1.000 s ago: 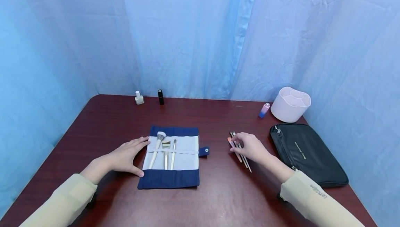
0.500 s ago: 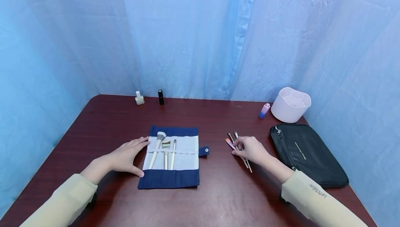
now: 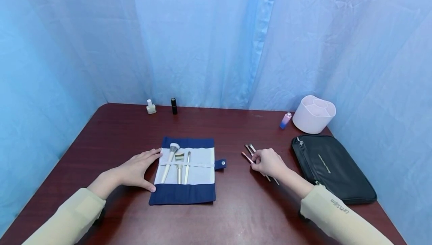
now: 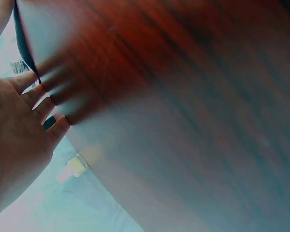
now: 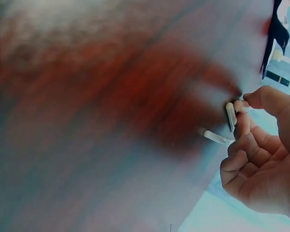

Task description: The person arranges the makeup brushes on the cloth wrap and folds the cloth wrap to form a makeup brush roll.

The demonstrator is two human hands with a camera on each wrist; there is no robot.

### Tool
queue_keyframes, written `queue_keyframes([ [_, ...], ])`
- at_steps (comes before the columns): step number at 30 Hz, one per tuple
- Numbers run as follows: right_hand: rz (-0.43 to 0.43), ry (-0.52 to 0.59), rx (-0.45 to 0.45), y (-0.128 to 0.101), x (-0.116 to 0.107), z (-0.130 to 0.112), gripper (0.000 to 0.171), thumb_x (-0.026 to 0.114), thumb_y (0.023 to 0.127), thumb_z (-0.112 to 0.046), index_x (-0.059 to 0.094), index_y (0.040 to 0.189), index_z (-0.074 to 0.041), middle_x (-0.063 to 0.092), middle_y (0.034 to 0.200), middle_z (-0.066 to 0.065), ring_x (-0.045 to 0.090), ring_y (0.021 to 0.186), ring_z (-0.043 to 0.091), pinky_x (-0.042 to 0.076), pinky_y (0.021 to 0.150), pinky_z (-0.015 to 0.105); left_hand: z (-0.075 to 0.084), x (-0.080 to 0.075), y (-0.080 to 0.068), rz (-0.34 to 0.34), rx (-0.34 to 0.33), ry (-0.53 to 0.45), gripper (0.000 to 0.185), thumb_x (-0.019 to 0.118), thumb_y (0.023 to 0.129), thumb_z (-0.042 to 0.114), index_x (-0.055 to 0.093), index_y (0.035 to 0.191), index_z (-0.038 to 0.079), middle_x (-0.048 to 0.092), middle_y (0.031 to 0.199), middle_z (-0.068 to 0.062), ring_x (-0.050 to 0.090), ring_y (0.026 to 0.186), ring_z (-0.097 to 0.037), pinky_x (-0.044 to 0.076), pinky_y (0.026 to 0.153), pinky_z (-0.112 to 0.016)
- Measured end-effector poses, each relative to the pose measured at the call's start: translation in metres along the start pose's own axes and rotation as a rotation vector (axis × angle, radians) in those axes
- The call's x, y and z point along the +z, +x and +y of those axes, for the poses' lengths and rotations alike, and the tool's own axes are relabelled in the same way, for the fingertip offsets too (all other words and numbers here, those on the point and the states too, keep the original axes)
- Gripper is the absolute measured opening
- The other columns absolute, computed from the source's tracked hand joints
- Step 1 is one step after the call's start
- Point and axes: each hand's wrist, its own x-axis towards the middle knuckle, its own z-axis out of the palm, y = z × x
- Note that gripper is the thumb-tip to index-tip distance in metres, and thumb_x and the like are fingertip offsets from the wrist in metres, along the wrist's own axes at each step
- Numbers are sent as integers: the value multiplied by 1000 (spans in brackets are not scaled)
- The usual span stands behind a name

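Observation:
My left hand lies with spread fingers on the left edge of an unrolled navy and white brush roll. Under the roll's strap sit a fluffy makeup brush, a wide-headed brush and a slim brush. To the right, my right hand pinches a makeup brush with an orange-pink tip between thumb and fingers, low over the table. Two slim dark-tipped brushes lie under the same hand, their middles hidden by it. Pale handle ends show beside the fingers in the right wrist view.
A black zipped pouch lies right of the right hand, with a white divided holder behind it. A pink-blue small bottle is nearby. At the back left stand a nail polish bottle and a black lipstick tube.
The orange-tipped brush has shifted slightly left and turned in the right fingers. The two slim brushes' handle ends have spread apart. The left hand and the roll stay put.

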Motion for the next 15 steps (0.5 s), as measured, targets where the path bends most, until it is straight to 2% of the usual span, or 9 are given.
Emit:
queue_keyframes([
  [7,26,-21,-53,1,-5,-5,8,71,70,-19,64,73,-18,54,57,-12,47,48,1,41,47,23,1,-2,-1,1,1,3,114,75,61,67,31,146,7,26,154,-15,25,138,-38,24,106,-62],
  [12,3,97,-108,1,-15,-14,8,69,72,-14,61,74,-14,56,60,-9,50,48,3,44,48,21,0,-2,-2,-9,-3,1,113,75,61,66,31,147,7,25,154,-14,24,139,-37,24,107,-63],
  [15,-36,158,-99,1,-23,-20,8,66,75,-15,59,76,-13,55,58,-6,51,46,7,45,48,23,0,-2,-1,-4,3,5,113,74,61,67,31,146,7,25,154,-14,25,138,-37,24,106,-63],
])
